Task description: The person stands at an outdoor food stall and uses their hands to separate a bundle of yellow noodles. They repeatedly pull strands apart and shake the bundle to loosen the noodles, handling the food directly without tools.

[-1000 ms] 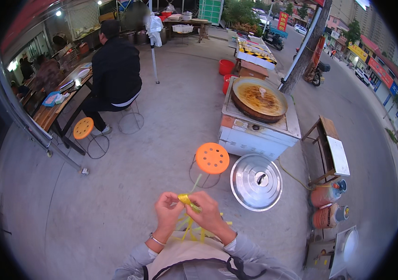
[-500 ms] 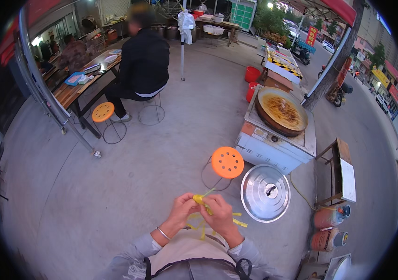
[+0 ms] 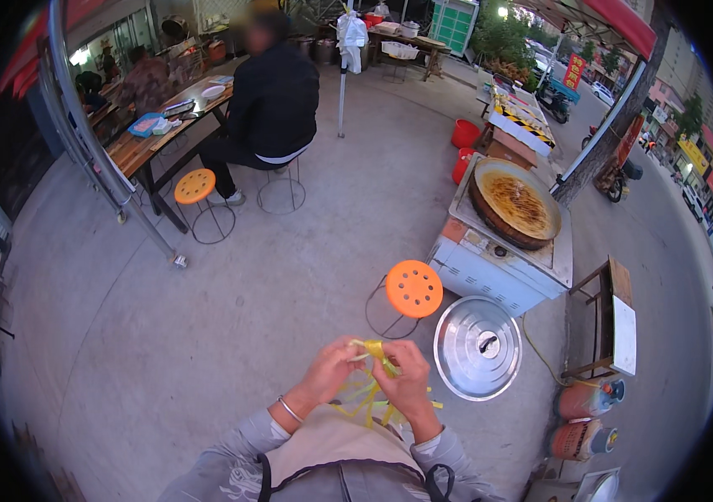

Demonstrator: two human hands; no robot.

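Observation:
In front of my apron (image 3: 335, 439), both hands work on a bundle of yellow and pale green ribbon-like strips (image 3: 370, 350). My left hand (image 3: 327, 374) is closed, pinching a pale strip on the left side. My right hand (image 3: 406, 378) pinches the wider yellow fold at the top between thumb and fingers. Several loose ends dangle below the hands, over the apron. The exact crossing of the strips is partly hidden by my fingers.
Ahead stands an orange stool (image 3: 414, 289), beside a large round metal lid (image 3: 477, 348). Behind them, a stove (image 3: 490, 269) bears a wide, browned pan (image 3: 513, 201). Gas cylinders (image 3: 580, 402) stand at right. A seated person (image 3: 273, 96) is at a wooden table (image 3: 128, 154).
My hands have moved slightly apart, and more of the yellow fold and a pale strip show between them. The surroundings have shifted a little in the picture as my head moved.

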